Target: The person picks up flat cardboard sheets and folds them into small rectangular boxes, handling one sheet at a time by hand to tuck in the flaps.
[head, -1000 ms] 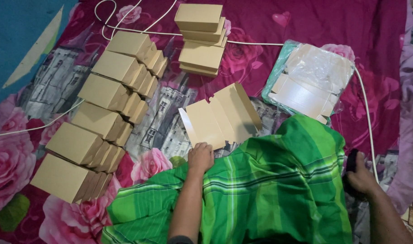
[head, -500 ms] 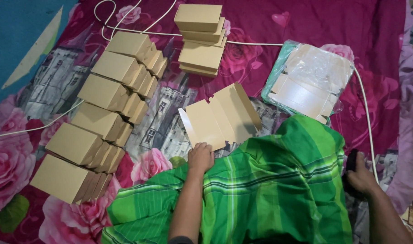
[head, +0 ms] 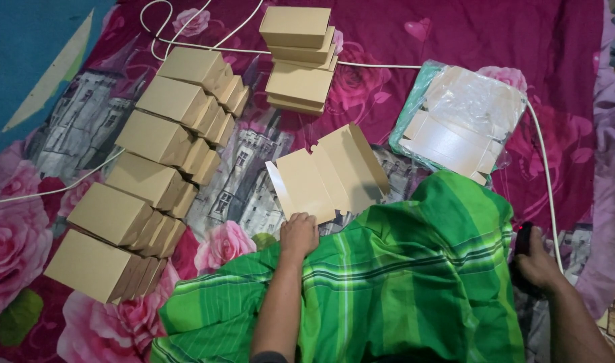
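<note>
My left hand (head: 299, 234) rests with curled fingers on the near edge of a flat, unfolded tan cardboard box blank (head: 328, 175) lying on the floral bedspread. My right hand (head: 535, 259) is at the far right, closed around a small dark object (head: 523, 236) beside the white cable. A bright green striped cloth (head: 395, 282) covers my lap between both arms. Left of the blank lie several rows of folded tan boxes (head: 153, 181).
A stack of folded tan boxes (head: 297, 57) stands at the top centre. A clear plastic bag holding flat white box blanks (head: 459, 121) lies upper right. A white cable (head: 543, 168) loops across the magenta floral spread (head: 455, 33). A blue sheet (head: 25, 47) shows upper left.
</note>
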